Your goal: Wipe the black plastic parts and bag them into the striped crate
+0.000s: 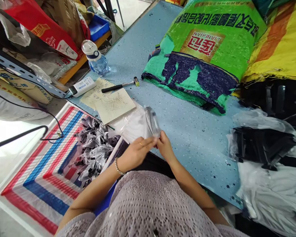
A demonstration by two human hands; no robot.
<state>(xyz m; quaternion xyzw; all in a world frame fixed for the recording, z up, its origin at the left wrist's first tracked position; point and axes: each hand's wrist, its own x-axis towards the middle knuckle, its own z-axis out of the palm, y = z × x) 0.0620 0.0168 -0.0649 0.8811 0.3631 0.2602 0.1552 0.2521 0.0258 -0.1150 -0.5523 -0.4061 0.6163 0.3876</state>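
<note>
Near the front edge of the blue speckled table [187,131], a clear plastic bag [151,120] with thin dark pieces inside lies between my hands. My left hand [135,153], with a bracelet at its wrist, has its fingers pressed on the near end of the bag. On the other side, my right hand [165,144] pinches the bag's near corner. More clear plastic [133,126] spreads just left of the bag. Beyond it lies a cardboard pad [115,105], with a small black-handled hammer [118,86] resting at its far side.
A striped crate [39,184] at the left holds many bagged dark parts [96,148]. A water bottle [96,59] and white device [82,86] stand at the back left. Green sack [212,42] lies across the back; black parts [263,146] and white bags [273,191] fill the right.
</note>
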